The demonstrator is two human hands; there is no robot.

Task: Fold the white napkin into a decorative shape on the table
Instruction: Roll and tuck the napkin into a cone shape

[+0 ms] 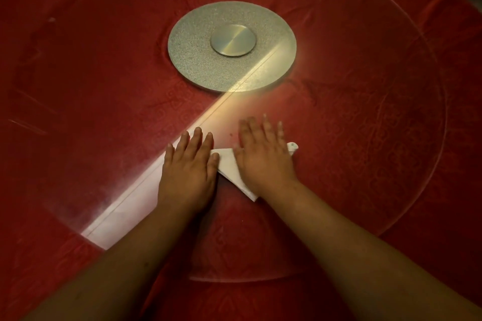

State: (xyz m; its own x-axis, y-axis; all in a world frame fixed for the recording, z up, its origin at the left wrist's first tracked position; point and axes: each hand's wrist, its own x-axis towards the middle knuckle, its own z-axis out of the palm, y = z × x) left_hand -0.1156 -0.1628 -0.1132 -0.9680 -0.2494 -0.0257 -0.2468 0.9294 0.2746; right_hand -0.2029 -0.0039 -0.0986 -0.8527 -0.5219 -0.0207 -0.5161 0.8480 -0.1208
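White napkin point(230, 168) lies under both flat, spread palms, left hand point(188, 169) and right hand point(263, 157); I'd press outward evenly to sharpen the crease.

I saw the white napkin point(230, 169) lying flat on the surface, already folded into a narrow, pointed shape. Its visible part formed a triangle tapering to a sharp tip toward me. A small corner point(292, 147) stuck out at the far right. Most of the cloth was covered, so I couldn't make out its full outline.
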